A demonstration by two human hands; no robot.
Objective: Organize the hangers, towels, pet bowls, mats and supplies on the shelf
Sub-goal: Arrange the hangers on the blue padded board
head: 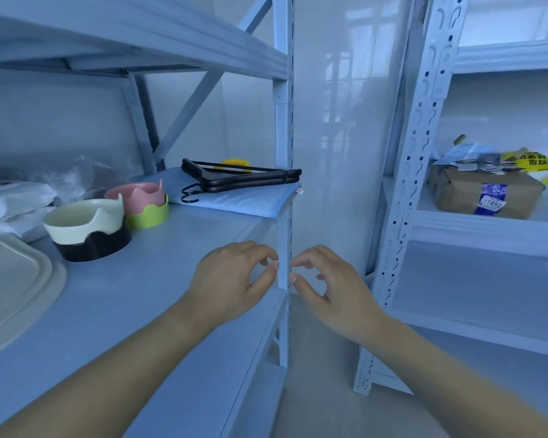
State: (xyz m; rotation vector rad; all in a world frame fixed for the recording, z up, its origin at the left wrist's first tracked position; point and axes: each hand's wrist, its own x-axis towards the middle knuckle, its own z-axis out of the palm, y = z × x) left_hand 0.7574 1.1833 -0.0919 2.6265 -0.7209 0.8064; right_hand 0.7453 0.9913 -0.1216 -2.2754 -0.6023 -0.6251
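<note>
Left hand point(231, 279) and right hand point(332, 289) hover empty, fingers loosely curled; hangers point(244, 181) lie on the far mat point(234, 204), bowls point(86, 221) stacked, so sorting looks nearly done.

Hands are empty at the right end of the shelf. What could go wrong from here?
1. The black hangers lie loose on the blue pad, which reaches the right end of the shelf; tugging the pad could slide them off.
2. The cream bowl is stacked on the black bowl, the pink bowl on the green bowl; the left hand reaching past could knock either stack over.
</note>
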